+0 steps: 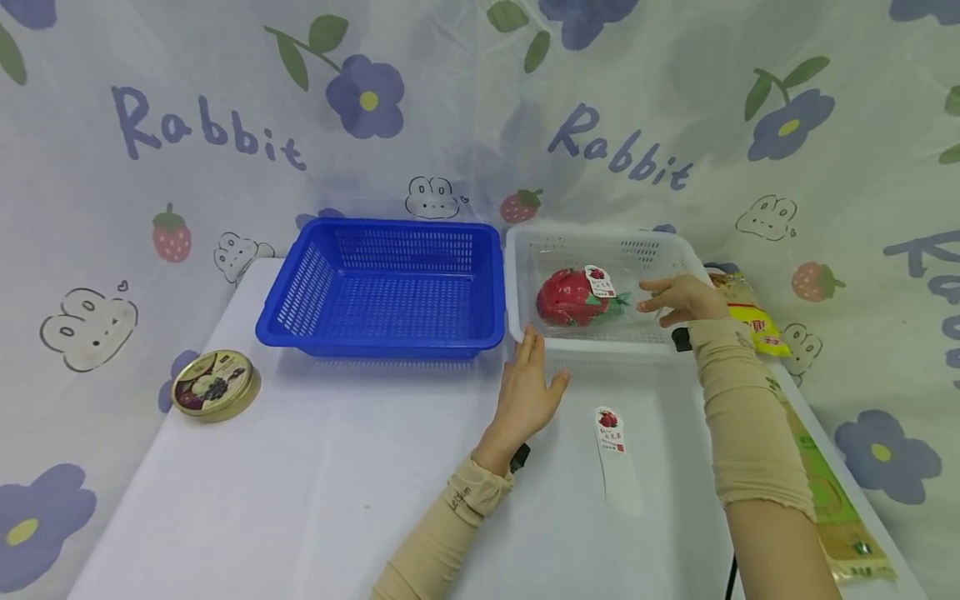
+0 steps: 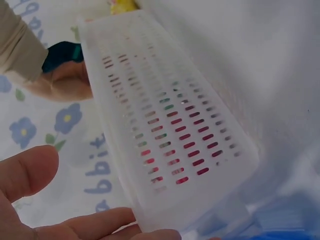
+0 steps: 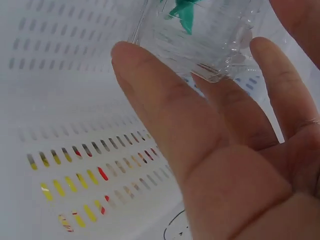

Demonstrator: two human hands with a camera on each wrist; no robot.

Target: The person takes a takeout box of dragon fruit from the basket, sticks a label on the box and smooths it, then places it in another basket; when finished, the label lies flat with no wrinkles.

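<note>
A white basket [image 1: 622, 344] holds a clear plastic box [image 3: 200, 50] with a red dragon fruit [image 1: 566, 298] inside and a fruit label [image 1: 599, 282] on top. My right hand [image 1: 686, 298] reaches over the basket's right end, fingers spread and slightly bent. In the right wrist view its fingertips are right at the box's end, where a green tip shows through. My left hand [image 1: 525, 392] lies at the basket's front left corner, fingers straight with their tips at the rim and thumb apart. In the left wrist view red shows through the slots of the white basket [image 2: 170, 125].
A blue basket [image 1: 378, 340] stands left of the white one. A round gold tin [image 1: 215, 383] lies farther left. A label strip [image 1: 611, 433] lies on the white table [image 1: 337, 500]. Yellow packaging [image 1: 757, 325] and a green packet [image 1: 840, 500] lie along the right side.
</note>
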